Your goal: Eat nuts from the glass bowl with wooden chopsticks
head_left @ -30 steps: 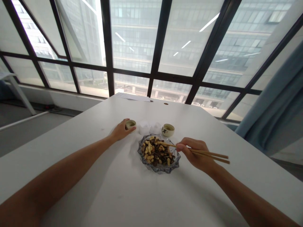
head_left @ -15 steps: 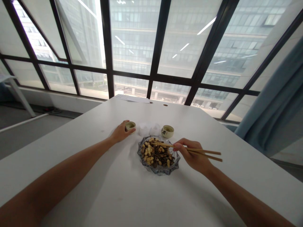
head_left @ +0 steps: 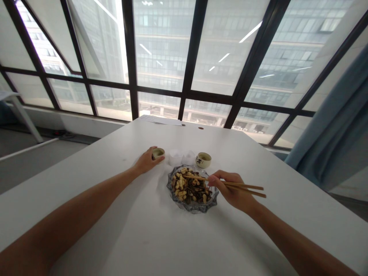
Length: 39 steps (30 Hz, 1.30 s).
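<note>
My left hand [head_left: 147,160] is closed around the side of a small green teacup [head_left: 158,153] standing on the table. In my right hand [head_left: 231,189] is a pair of wooden chopsticks [head_left: 244,186], their tips over a scalloped glass bowl [head_left: 193,208]. Peanuts [head_left: 180,184] lie mostly on the bowl's left side, mixed with dark seeds [head_left: 193,191] that look like sunflower seeds. Whether the chopstick tips grip a piece is too small to tell. Behind the bowl stand two white cups [head_left: 175,157] and a second green teacup [head_left: 203,160] with black lettering.
The white table [head_left: 129,237] reaches to the windows. A sheet of paper [head_left: 163,120] and two round brown spots [head_left: 201,128] are at its far end. A blue curtain [head_left: 330,134] hangs on the right. Another table [head_left: 23,111] stands at far left.
My right hand and the chopsticks have shifted slightly left, with the tips a little lower over the bowl. My left hand stays on the teacup.
</note>
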Each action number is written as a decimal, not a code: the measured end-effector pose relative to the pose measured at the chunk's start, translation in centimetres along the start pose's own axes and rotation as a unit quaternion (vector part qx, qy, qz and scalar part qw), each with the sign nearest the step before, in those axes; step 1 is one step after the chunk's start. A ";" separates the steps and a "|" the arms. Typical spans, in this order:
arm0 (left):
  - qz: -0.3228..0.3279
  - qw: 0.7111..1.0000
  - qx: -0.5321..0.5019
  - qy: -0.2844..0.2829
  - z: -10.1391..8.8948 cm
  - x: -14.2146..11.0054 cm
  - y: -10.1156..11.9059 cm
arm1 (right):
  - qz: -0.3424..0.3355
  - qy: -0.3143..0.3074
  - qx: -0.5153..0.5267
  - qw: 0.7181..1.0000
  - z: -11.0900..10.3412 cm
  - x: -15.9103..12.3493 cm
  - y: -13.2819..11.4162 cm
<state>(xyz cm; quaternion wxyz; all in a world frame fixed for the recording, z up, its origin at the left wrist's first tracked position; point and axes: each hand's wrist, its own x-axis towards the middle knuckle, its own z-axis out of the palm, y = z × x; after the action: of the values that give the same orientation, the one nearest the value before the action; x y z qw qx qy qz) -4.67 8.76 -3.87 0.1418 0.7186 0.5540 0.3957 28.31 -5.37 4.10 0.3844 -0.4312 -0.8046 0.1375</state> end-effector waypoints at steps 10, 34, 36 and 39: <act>0.004 1.000 -0.007 0.000 0.0 0.0 0.0 | 0.067 0.072 0.068 0.993 -0.3 0.0 0.5; 0.006 1.000 -0.015 0.010 0.0 0.1 -0.1 | 0.220 0.145 0.378 0.888 1.6 0.9 6.8; 0.003 1.000 -0.020 0.009 -0.1 0.1 0.0 | 0.240 0.158 0.410 0.866 2.0 0.8 8.3; -0.002 1.000 -0.026 0.009 -0.3 0.0 0.2 | 0.252 0.166 0.436 0.848 2.4 0.5 9.9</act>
<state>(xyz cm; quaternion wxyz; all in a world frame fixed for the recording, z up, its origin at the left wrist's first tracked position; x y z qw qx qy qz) -4.75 8.60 -3.54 0.1565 0.7097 0.5461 0.4166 32.17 1.10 -2.77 0.6127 -0.4236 -0.4504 0.4923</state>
